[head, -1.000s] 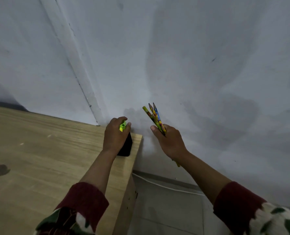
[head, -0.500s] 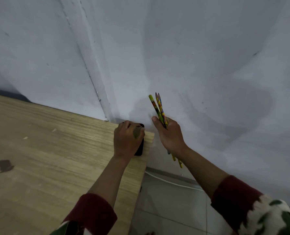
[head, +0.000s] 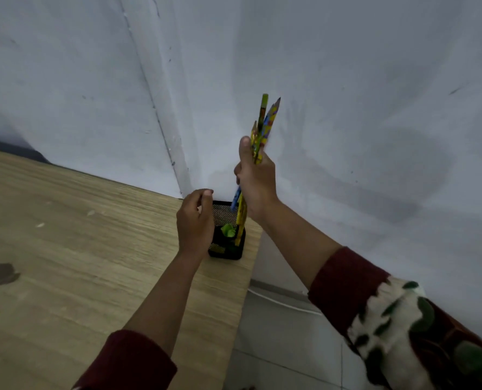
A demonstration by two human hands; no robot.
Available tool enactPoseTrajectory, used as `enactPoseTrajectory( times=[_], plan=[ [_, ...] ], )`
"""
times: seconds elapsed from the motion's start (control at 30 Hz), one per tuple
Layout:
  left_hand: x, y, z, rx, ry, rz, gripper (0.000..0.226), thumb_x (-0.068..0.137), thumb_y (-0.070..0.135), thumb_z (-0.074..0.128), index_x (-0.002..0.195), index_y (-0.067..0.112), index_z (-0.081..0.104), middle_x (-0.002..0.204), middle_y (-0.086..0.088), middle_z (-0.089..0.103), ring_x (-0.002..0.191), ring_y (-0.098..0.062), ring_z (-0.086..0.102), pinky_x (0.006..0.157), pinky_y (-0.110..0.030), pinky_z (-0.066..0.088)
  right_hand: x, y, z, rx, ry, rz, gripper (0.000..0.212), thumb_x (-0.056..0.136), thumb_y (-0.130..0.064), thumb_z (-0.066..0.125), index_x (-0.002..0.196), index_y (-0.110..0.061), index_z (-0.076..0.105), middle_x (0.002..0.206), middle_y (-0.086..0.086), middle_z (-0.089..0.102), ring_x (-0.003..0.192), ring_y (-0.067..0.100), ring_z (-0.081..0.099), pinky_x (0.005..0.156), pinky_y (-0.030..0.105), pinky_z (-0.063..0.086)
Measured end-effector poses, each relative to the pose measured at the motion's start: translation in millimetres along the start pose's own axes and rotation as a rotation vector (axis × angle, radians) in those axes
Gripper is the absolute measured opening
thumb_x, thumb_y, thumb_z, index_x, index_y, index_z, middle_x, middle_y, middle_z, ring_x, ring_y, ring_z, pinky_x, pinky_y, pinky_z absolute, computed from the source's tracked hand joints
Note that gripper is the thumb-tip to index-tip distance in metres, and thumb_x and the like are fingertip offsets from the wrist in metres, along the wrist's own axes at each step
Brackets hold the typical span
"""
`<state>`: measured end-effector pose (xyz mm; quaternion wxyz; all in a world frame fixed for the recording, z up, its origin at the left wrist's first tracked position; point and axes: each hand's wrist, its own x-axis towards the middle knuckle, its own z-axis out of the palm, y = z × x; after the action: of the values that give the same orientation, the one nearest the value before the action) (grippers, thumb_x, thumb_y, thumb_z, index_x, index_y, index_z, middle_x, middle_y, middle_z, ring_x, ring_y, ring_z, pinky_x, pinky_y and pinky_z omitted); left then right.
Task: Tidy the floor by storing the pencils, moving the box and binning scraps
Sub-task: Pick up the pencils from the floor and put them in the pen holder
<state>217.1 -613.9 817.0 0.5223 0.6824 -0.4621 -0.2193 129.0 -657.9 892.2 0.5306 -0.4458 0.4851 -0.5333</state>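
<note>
A black mesh pencil holder stands at the far right corner of the wooden table. A green item lies inside it. My right hand is shut on a bunch of colourful pencils, held upright above the holder; their lower ends reach down into it. My left hand hovers just left of the holder with its fingers loosely curled and nothing in them.
A pale wall rises right behind the table. Right of the table edge lies a tiled floor with a white cable along the wall's base. A dark stain marks the table at the left.
My left hand has let go of the holder and drawn back to its left side. My right hand has moved over the holder, with the pencils' lower ends now in it.
</note>
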Motion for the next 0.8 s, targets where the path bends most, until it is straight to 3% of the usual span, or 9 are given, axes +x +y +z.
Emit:
enactPoseTrajectory(
  times=[0.13, 0.2, 0.3, 0.37, 0.53, 0.7, 0.8],
  plan=[
    [1.9, -3.5, 2.8, 0.008, -0.048, -0.044, 0.033, 0.098, 0.021, 0.034, 0.108, 0.009, 0.063, 0.087, 0.004, 0.058, 0.070, 0.006, 0.048, 0.065, -0.018, 0.039, 16.4, -9.1, 9.3, 0.037, 0.032, -0.017, 0.036, 0.094, -0.034, 0.048, 0.066, -0.020, 0.032, 0.054, 0.002, 0.025, 0.042, 0.009, 0.024, 0.044, 0.026, 0.023],
    [4.7, -6.0, 2.4, 0.028, -0.065, -0.008, 0.033, 0.099, 0.021, 0.034, 0.109, 0.008, 0.063, 0.091, 0.002, 0.060, 0.074, 0.000, 0.052, 0.066, -0.022, 0.039, 21.8, -15.8, 10.7, 0.056, 0.043, -0.006, 0.036, 0.093, -0.035, 0.050, 0.066, -0.020, 0.033, 0.051, 0.001, 0.027, 0.041, 0.008, 0.025, 0.046, 0.027, 0.025],
    [4.4, -12.8, 5.3, 0.066, -0.080, 0.022, 0.033, 0.099, 0.021, 0.034, 0.108, 0.007, 0.063, 0.101, -0.003, 0.065, 0.090, -0.009, 0.055, 0.072, -0.018, 0.037, 26.6, -22.4, 11.1, 0.115, 0.054, -0.003, 0.037, 0.092, -0.036, 0.052, 0.064, -0.021, 0.032, 0.050, 0.000, 0.027, 0.040, 0.007, 0.025, 0.046, 0.026, 0.026],
    [0.7, -15.8, 7.8, 0.083, -0.061, 0.005, 0.033, 0.099, 0.021, 0.034, 0.107, 0.007, 0.063, 0.102, -0.007, 0.067, 0.089, -0.012, 0.056, 0.072, -0.020, 0.037, 26.0, -18.2, 12.4, 0.126, 0.050, -0.020, 0.036, 0.093, -0.035, 0.052, 0.065, -0.021, 0.032, 0.052, 0.000, 0.025, 0.041, 0.007, 0.024, 0.045, 0.026, 0.025],
    [-3.3, -11.2, 11.5, 0.028, 0.038, -0.145, 0.036, 0.099, 0.023, 0.032, 0.104, 0.007, 0.064, 0.103, -0.011, 0.068, 0.086, -0.013, 0.053, 0.071, -0.023, 0.036, 15.9, 11.4, 17.7, 0.060, 0.045, -0.019, 0.041, 0.092, -0.033, 0.052, 0.060, -0.019, 0.031, 0.052, 0.000, 0.031, 0.043, 0.007, 0.029, 0.043, 0.020, 0.027],
    [-6.4, -8.2, 13.4, -0.084, 0.098, -0.306, 0.040, 0.099, 0.027, 0.029, 0.104, 0.008, 0.064, 0.108, -0.012, 0.066, 0.098, -0.024, 0.058, 0.076, -0.026, 0.038, 6.6, 35.8, 19.3, -0.049, -0.045, 0.016, 0.031, 0.089, -0.029, 0.058, 0.067, -0.011, 0.046, 0.060, 0.009, 0.040, 0.055, 0.015, 0.038, 0.054, 0.024, 0.036],
    [-6.5, -3.3, 14.6, -0.137, 0.132, -0.376, 0.040, 0.099, 0.028, 0.028, 0.102, 0.009, 0.063, 0.107, -0.009, 0.066, 0.096, -0.022, 0.058, 0.079, -0.028, 0.041, 3.1, 40.6, 15.2, -0.099, -0.089, 0.029, 0.029, 0.087, -0.023, 0.061, 0.065, -0.009, 0.049, 0.055, 0.003, 0.049, 0.054, 0.011, 0.046, 0.060, 0.020, 0.043]
  ],
)
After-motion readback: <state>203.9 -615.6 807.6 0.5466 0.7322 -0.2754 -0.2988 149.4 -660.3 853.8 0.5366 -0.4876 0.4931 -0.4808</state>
